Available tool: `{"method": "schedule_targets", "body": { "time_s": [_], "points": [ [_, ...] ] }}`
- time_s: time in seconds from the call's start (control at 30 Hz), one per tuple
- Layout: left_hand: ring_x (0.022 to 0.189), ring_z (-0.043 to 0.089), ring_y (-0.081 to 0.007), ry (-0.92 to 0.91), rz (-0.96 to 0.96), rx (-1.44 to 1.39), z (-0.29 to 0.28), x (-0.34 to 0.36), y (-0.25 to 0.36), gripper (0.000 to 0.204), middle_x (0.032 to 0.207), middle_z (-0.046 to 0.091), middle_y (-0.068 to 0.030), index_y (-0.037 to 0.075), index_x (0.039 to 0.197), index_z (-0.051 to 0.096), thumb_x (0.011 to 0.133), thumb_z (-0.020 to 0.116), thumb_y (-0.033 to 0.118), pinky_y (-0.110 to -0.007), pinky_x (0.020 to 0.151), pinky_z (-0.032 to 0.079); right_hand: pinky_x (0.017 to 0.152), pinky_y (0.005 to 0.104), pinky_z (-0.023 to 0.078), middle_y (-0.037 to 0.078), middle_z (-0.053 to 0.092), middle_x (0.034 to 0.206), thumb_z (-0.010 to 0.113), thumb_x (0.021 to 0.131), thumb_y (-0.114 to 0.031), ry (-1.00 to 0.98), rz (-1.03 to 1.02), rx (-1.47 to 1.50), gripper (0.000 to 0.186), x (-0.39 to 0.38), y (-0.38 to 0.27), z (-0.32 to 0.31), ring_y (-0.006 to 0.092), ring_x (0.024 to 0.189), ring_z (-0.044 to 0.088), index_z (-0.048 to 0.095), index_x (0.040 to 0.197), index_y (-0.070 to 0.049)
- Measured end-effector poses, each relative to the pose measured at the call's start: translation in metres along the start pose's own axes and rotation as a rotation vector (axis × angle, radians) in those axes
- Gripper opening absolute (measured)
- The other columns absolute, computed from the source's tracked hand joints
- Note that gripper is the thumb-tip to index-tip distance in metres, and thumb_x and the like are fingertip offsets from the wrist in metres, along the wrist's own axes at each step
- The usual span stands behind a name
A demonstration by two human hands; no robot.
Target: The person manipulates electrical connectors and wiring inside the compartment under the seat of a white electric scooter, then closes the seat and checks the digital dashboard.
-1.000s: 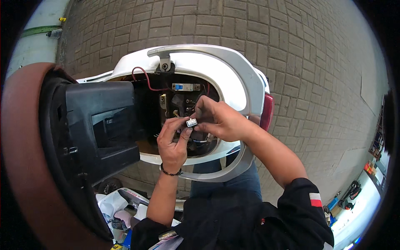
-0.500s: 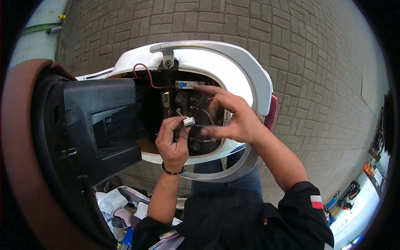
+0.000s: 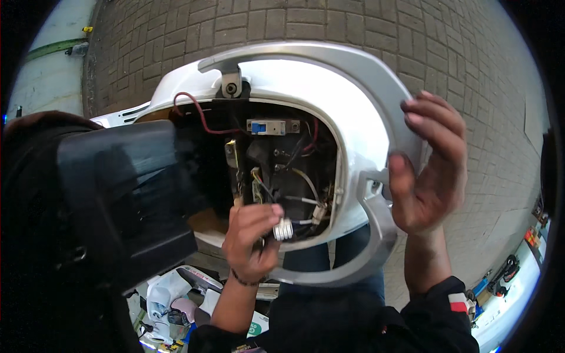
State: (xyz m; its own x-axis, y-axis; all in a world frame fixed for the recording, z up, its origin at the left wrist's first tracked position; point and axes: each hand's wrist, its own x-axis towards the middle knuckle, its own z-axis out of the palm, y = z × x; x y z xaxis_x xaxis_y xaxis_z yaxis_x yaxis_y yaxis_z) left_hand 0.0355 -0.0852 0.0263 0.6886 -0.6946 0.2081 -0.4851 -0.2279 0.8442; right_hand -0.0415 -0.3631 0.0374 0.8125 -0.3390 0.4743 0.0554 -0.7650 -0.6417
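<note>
My left hand (image 3: 253, 238) pinches a white multi-pin wire connector (image 3: 283, 229) at the near edge of an open compartment in a white scooter body (image 3: 306, 79). To the right, my right hand (image 3: 434, 167) is raised with its thumb and fingers apart, holding nothing. Its fingertips are at the silver grab rail (image 3: 393, 97); I cannot tell if they touch it. Inside the compartment is a light grey circuit breaker (image 3: 273, 127) with a blue lever. A red cable (image 3: 203, 115) loops in over the far rim, and another white connector (image 3: 318, 215) hangs among wires at the right.
The raised scooter seat with its black underside (image 3: 118, 182) fills the left. A metal latch bracket (image 3: 231, 88) stands on the far rim. Grey paving (image 3: 329, 26) surrounds the scooter. White body parts (image 3: 162, 297) lie at the lower left, and assorted items (image 3: 500, 276) are at the right wall.
My right hand has moved right, out of the compartment to the grab rail, and opened. The left hand has shifted slightly nearer me with the connector. The view has moved closer to the scooter.
</note>
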Motion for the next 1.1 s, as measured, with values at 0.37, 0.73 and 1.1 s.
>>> {"method": "schedule_targets", "body": {
  "time_s": [0.37,0.73,1.1],
  "points": [
    [0.110,0.069,-0.0330,-0.049,-0.125,-0.065,-0.010,-0.010,0.020,0.032,0.118,0.069,-0.0094,0.013,0.110,0.063,0.084,0.077,0.003,-0.041,0.083,0.053,0.116,0.0596,0.039,0.018,0.060,0.141,0.057,0.098,-0.027,-0.136,0.254,-0.315,0.042,-0.010,0.002,-0.003,0.0401,0.135,0.053,0.060,0.135,-0.007],
    [0.094,0.066,-0.0301,0.034,-0.269,0.167,-0.030,-0.050,0.015,0.029,0.113,0.062,-0.0117,0.015,0.102,0.067,0.078,0.077,0.004,-0.045,0.083,0.056,0.117,0.0598,0.038,0.019,0.058,0.142,0.061,0.096,-0.028,-0.139,0.164,-0.273,0.044,-0.011,0.008,0.002,0.0394,0.138,0.051,0.059,0.135,-0.008],
    [0.102,0.064,-0.0329,-0.111,-0.163,0.268,0.008,-0.061,0.036,0.039,0.121,0.067,-0.0138,0.005,0.114,0.071,0.075,0.077,0.006,-0.043,0.088,0.051,0.101,0.0427,0.047,0.007,0.064,0.124,0.068,0.086,-0.014,-0.791,-0.273,0.130,0.028,0.024,-0.073,0.003,0.0261,0.122,0.058,0.070,0.113,-0.011]
  ]
}}
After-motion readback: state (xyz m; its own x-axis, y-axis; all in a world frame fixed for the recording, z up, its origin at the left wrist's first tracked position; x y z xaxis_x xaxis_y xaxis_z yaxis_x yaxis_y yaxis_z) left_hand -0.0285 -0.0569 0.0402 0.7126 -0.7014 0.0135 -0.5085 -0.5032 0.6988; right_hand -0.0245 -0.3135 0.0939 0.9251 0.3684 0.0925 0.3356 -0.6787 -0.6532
